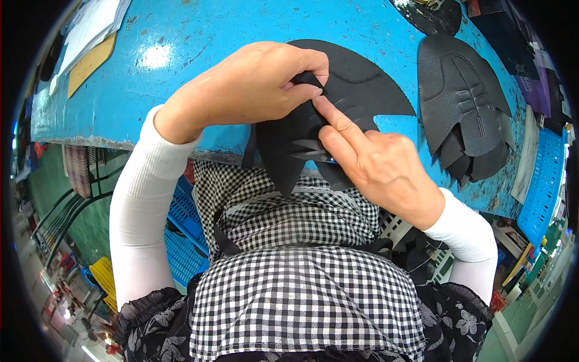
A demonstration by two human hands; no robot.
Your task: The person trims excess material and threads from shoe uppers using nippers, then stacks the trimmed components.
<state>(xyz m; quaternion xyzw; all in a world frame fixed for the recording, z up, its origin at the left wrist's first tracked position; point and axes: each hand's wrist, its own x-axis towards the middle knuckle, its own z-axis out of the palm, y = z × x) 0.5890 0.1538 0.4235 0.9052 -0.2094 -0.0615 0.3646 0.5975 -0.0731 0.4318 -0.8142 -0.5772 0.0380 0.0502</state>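
Note:
A black shoe upper piece (356, 78), leather-like and with stitched or embossed lines, lies at the table's near edge, its pointed lower flaps hanging over. My left hand (259, 81) is closed in a pinch on a folded part of this piece, thumb and bent index finger together. My right hand (380, 163) has its index finger stretched out, its tip touching the piece just below my left thumb. Small metal scissors (310, 149) stick out leftward from under my right hand's curled fingers, blades slightly apart over the black material. Their handle is hidden in the palm.
On the blue worktable (199, 42), a stack of similar black upper pieces (464, 108) lies to the right. Papers (93, 33) and a tan board (90, 63) are at the far left. A blue plastic basket (540, 187) stands beyond the right edge. My checkered apron (301, 295) touches the near edge.

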